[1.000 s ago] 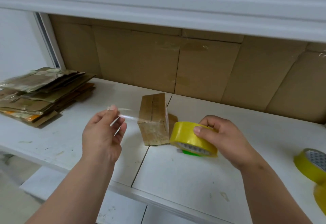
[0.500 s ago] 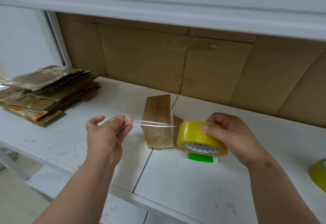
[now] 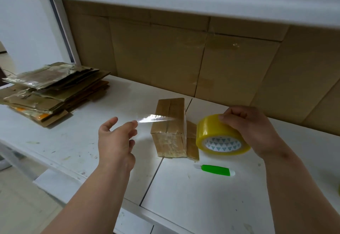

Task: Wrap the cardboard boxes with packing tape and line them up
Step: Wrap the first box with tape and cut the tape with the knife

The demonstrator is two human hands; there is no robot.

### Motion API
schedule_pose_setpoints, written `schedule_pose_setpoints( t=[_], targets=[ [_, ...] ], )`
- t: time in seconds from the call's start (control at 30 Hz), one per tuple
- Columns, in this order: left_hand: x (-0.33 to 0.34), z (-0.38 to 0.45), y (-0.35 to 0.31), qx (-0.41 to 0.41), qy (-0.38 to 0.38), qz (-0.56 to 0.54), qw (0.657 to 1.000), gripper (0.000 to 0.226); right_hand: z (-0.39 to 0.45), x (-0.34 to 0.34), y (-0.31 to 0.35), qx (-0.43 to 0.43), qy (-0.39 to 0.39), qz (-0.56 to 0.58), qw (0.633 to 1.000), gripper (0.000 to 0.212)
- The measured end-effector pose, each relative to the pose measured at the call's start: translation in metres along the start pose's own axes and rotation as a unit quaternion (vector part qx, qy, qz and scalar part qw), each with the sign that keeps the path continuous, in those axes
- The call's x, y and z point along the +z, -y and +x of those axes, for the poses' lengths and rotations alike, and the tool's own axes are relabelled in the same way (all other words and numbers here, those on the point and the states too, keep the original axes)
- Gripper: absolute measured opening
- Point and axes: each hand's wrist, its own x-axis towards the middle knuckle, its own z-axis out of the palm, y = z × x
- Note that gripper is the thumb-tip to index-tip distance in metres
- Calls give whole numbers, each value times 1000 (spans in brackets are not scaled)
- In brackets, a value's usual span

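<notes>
A small taped cardboard box [image 3: 170,127] stands on the white table [image 3: 202,193] with a loose flap lying at its right side. My right hand [image 3: 252,128] grips a yellow roll of clear packing tape [image 3: 219,136] just right of the box. A clear strip of tape [image 3: 156,118] stretches from the roll leftward across the front of the box. My left hand [image 3: 116,140] pinches the free end of that strip to the left of the box.
A green utility knife [image 3: 215,169] lies on the table in front of the roll. A stack of flattened cardboard boxes [image 3: 53,90] sits at the far left. Cardboard sheets [image 3: 184,55] line the back wall under a white shelf.
The tape strip has been drawn out longer between my hands. The roll has lifted and moved right, uncovering the green knife beneath it.
</notes>
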Motion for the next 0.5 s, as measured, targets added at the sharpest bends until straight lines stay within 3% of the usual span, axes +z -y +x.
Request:
schedule_pose_setpoints(
  t=[0.33, 0.5],
  targets=[
    [-9, 14, 11, -17, -39, 8, 999, 33, 11, -5, -9, 20, -19, -20, 999, 25],
    [-9, 9, 14, -22, 13, 73, 997, 7, 11, -6, -10, 16, 2, -4, 1000, 24]
  ],
)
